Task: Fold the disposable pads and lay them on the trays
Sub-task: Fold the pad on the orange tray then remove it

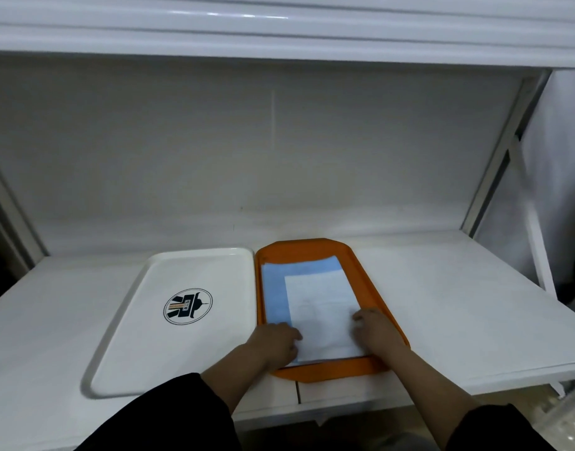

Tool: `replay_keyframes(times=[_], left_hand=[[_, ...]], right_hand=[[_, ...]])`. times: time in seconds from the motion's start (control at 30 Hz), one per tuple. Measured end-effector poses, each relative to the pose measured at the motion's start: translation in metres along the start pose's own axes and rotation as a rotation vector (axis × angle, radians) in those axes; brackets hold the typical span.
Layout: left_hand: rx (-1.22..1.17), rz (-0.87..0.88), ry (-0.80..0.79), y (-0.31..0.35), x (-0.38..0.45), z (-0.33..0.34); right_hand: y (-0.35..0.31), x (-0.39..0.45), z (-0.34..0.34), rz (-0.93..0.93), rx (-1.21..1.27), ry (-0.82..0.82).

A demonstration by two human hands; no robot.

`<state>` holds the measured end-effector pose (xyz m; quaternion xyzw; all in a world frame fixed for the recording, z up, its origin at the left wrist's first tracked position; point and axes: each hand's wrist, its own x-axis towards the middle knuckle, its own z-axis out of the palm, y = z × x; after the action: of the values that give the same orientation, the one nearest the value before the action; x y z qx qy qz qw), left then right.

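A folded disposable pad point(321, 307), white on top with a blue layer showing along its left and far edges, lies flat inside the orange tray point(361, 265). My left hand point(273, 343) rests on the pad's near left corner. My right hand point(375, 330) rests on its near right edge, over the tray's rim. Both hands lie knuckles up with fingers bent onto the pad; the fingertips are blurred. Beside the orange tray on the left lies a white tray point(143, 327) with a round dark logo point(187, 306) and nothing in it.
Both trays sit on a white shelf point(458, 304) with a back wall close behind. A metal frame post point(500, 157) rises at the right. The shelf's front edge runs just below the trays.
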<state>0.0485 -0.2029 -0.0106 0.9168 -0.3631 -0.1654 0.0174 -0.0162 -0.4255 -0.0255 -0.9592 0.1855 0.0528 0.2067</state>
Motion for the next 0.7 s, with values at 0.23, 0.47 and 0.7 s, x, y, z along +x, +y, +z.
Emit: replay_keyframes(times=[0.23, 0.47, 0.7], left_hand=[[-0.021, -0.001, -0.038, 0.008, -0.001, 0.001], [0.075, 0.015, -0.075, 0.008, 0.002, 0.002], [0.063, -0.006, -0.064, 0.013, 0.006, -0.001]], right_hand=[[0.005, 0.012, -0.006, 0.327, 0.321, -0.008], [0.011, 0.020, -0.002, 0.375, 0.604, -0.036], [0.002, 0.005, -0.006, 0.313, 0.786, -0.061]])
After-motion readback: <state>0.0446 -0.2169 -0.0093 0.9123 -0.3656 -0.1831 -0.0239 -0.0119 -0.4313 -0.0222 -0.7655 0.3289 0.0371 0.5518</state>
